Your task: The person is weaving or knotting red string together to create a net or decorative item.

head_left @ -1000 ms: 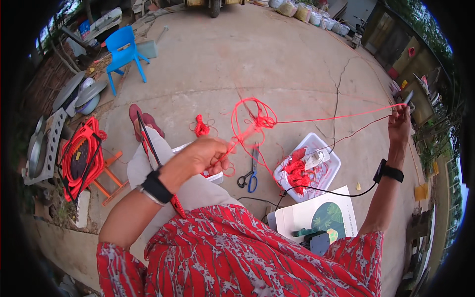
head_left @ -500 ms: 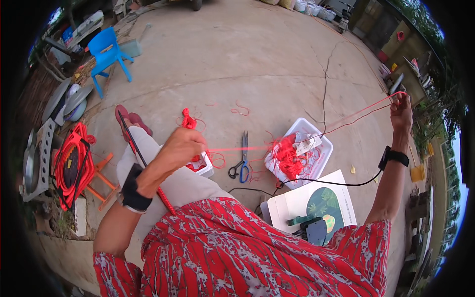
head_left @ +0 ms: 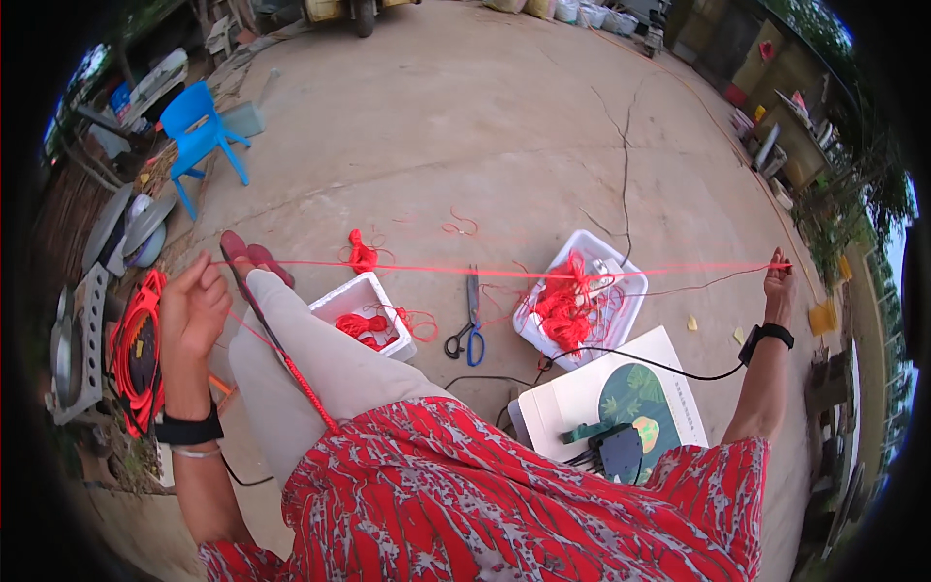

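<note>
A red cord (head_left: pixel 427 269) runs taut across the scene, with my left hand (head_left: pixel 194 308) pinched on it at one side and my right hand (head_left: pixel 779 279) closed on it at the far right. From my left hand a thin strand slopes to a red braided cord (head_left: pixel 308 390), which continues dark toward my foot, over my leg. Below the stretched cord stand a white plastic basket (head_left: pixel 635 308) with tangled red cord (head_left: pixel 562 308) and a small white foam box (head_left: pixel 400 341) with more red cord. Blue-and-black-handled scissors (head_left: pixel 473 310) lie between them.
A white box with a green picture (head_left: pixel 669 373) lies at my right, a dark device (head_left: pixel 621 451) on it. A black cable (head_left: pixel 669 372) reaches my right wrist. A red cord reel (head_left: pixel 141 339) and a blue chair (head_left: pixel 194 131) stand left. Red cord bundle (head_left: pixel 361 254) lies ahead.
My left hand has swung left from over the foam box, uncovering it. My right hand has come lower in view. The red cord now spans a wider stretch between them.
</note>
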`<state>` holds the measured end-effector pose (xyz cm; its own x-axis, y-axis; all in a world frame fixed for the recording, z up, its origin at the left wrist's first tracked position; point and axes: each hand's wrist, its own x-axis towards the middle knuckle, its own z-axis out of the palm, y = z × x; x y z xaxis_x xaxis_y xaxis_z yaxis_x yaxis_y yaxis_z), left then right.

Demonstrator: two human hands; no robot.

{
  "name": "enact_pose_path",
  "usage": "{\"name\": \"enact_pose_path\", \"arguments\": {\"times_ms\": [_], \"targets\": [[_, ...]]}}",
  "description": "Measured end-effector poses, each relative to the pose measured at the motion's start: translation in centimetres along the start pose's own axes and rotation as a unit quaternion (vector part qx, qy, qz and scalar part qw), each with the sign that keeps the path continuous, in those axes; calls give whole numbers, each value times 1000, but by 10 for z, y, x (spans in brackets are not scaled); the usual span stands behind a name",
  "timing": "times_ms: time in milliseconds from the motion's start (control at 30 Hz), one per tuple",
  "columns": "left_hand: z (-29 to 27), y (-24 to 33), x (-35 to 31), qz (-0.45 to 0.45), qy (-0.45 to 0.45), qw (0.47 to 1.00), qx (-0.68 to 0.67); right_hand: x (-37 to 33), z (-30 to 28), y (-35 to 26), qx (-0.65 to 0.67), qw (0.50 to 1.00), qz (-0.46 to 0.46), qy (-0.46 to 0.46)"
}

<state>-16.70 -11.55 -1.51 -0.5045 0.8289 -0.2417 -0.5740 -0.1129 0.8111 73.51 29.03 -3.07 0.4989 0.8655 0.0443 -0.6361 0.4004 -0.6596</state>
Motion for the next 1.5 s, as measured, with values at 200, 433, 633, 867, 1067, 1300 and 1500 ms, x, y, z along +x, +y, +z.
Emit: {"name": "enact_pose_path", "arguments": {"times_ms": [200,433,633,867,1067,1300,1500], "targets": [[-30,-15,-38,88,-100,989,-69,-79,-65,-6,-221,967,-43,121],[-76,-46,-64,147,-102,982,56,-155,-139,18,-689,709,67,133],[-82,-47,-79,148,-85,981,95,-196,-86,82,-920,311,-230,-67],[-74,-43,-92,164,-78,973,142,-341,127,179,-621,619,69,-476],[-74,-43,-97,172,-91,971,136,-444,157,324,-582,360,149,-713],[-69,-43,-104,186,-85,969,140,-456,114,436,-652,204,92,-724],[-61,-46,-115,197,-52,969,138,-447,66,451,-681,173,206,-681]]}}
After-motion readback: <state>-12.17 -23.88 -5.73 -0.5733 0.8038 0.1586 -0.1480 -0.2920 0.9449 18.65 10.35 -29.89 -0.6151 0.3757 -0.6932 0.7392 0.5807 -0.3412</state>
